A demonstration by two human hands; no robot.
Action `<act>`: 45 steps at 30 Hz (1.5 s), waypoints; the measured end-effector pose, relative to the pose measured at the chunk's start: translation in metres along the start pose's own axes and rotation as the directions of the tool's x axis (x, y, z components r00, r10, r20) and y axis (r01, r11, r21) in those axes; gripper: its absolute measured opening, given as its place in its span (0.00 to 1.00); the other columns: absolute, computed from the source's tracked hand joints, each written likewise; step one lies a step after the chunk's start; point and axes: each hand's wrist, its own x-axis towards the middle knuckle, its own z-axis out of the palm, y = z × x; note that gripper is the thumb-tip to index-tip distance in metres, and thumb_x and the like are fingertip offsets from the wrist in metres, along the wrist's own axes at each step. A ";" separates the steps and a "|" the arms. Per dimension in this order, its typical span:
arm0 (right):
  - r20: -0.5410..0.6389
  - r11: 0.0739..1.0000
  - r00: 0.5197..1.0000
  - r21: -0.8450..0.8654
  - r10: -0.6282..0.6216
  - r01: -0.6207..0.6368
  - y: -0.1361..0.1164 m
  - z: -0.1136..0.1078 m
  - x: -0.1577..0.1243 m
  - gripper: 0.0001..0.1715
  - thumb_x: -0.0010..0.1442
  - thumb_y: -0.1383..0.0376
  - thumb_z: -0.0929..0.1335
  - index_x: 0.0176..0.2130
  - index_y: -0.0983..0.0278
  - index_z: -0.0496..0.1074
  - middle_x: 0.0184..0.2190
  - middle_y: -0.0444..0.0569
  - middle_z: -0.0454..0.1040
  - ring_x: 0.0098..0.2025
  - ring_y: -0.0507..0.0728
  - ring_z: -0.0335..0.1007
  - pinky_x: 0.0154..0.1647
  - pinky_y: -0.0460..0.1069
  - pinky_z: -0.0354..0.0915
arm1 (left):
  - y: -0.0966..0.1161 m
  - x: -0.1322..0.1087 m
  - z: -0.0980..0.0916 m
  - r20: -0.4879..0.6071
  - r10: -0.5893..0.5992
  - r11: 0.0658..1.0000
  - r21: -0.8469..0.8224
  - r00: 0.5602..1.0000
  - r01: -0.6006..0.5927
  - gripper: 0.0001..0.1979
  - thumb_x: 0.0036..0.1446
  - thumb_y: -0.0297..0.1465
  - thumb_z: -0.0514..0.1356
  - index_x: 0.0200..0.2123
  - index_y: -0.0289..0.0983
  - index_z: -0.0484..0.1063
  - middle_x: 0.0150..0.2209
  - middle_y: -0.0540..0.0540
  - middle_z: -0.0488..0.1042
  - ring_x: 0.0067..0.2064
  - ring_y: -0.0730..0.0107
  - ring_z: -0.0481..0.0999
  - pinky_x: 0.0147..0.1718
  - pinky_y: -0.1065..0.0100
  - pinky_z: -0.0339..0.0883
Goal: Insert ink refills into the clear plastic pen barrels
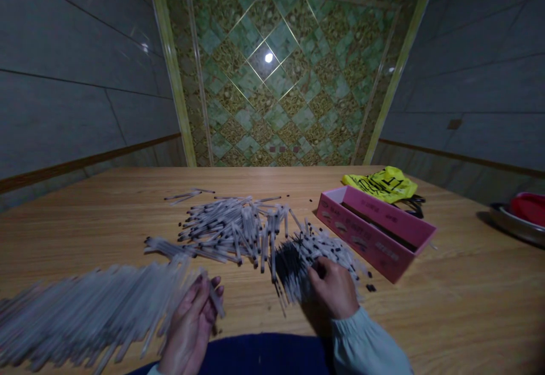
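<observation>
My left hand is closed on a slim translucent tube, which slants between thumb and fingers. Just left of it lies a wide heap of long translucent tubes. My right hand is at the near edge of a pile of thin sticks with black and white parts. Its thumb and forefinger are pinched together; whatever is between them is hidden or too small to make out. Beyond both hands spreads a pile of tubes with dark ends.
A long pink open box stands right of the sticks, with a yellow bag behind it. At the far right is a metal basin with a red item. Small black pieces lie near the box on the wooden table.
</observation>
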 end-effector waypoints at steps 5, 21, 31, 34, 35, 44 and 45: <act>0.082 0.947 0.996 -0.321 0.045 -0.016 -0.005 -0.002 -0.004 0.12 0.54 0.58 0.63 0.31 0.64 0.70 0.25 0.54 0.74 0.28 0.59 0.70 0.24 0.47 0.51 | -0.008 -0.009 0.007 0.117 -0.049 0.989 0.147 0.992 0.032 0.20 0.42 0.27 0.67 0.39 0.39 0.64 0.31 0.46 0.79 0.28 0.67 0.78 0.27 0.70 0.72; 0.426 0.822 0.879 0.565 -0.214 -0.074 -0.059 0.040 -0.057 0.06 0.48 0.66 0.67 0.23 0.67 0.71 0.17 0.42 0.66 0.22 0.49 0.58 0.21 0.43 0.50 | -0.020 -0.024 0.022 0.310 -0.134 0.937 0.348 0.941 0.019 0.20 0.35 0.36 0.70 0.25 0.37 0.61 0.28 0.45 0.79 0.29 0.64 0.78 0.25 0.69 0.69; 0.385 0.845 0.901 0.533 -0.202 -0.038 -0.053 0.035 -0.053 0.07 0.49 0.65 0.68 0.24 0.66 0.71 0.18 0.43 0.65 0.23 0.51 0.59 0.22 0.43 0.50 | -0.036 -0.024 0.020 0.445 -0.098 0.916 0.389 0.890 -0.094 0.14 0.37 0.33 0.68 0.25 0.36 0.67 0.28 0.44 0.76 0.32 0.63 0.77 0.31 0.68 0.69; 0.375 0.863 0.891 0.503 -0.257 0.037 -0.054 0.035 -0.058 0.08 0.50 0.70 0.64 0.27 0.65 0.73 0.20 0.44 0.69 0.26 0.52 0.63 0.25 0.44 0.53 | -0.042 -0.020 0.013 0.529 -0.100 0.864 0.466 0.843 -0.190 0.08 0.39 0.30 0.67 0.25 0.35 0.71 0.26 0.47 0.74 0.32 0.66 0.76 0.32 0.70 0.68; 0.380 0.858 0.876 0.508 -0.297 0.070 -0.053 0.034 -0.057 0.10 0.49 0.72 0.63 0.28 0.64 0.74 0.22 0.44 0.70 0.27 0.53 0.65 0.27 0.44 0.55 | -0.043 -0.019 0.012 0.527 -0.109 0.858 0.479 0.843 -0.189 0.07 0.40 0.30 0.66 0.25 0.35 0.71 0.27 0.47 0.74 0.32 0.66 0.75 0.32 0.70 0.68; 0.459 0.765 0.632 0.521 -0.625 0.379 -0.034 0.033 -0.052 0.22 0.45 0.76 0.66 0.35 0.52 0.78 0.34 0.43 0.72 0.36 0.53 0.67 0.35 0.44 0.58 | -0.033 -0.016 0.014 0.388 -0.119 0.903 0.424 0.914 -0.062 0.11 0.39 0.34 0.67 0.26 0.35 0.71 0.30 0.42 0.76 0.32 0.61 0.77 0.33 0.63 0.70; 0.456 0.768 0.638 0.517 -0.621 0.378 -0.034 0.035 -0.053 0.20 0.46 0.74 0.67 0.35 0.52 0.78 0.33 0.44 0.72 0.36 0.53 0.67 0.34 0.44 0.58 | -0.031 -0.015 0.013 0.379 -0.110 0.900 0.431 0.919 -0.070 0.11 0.39 0.34 0.67 0.26 0.35 0.71 0.30 0.41 0.77 0.32 0.61 0.77 0.33 0.63 0.70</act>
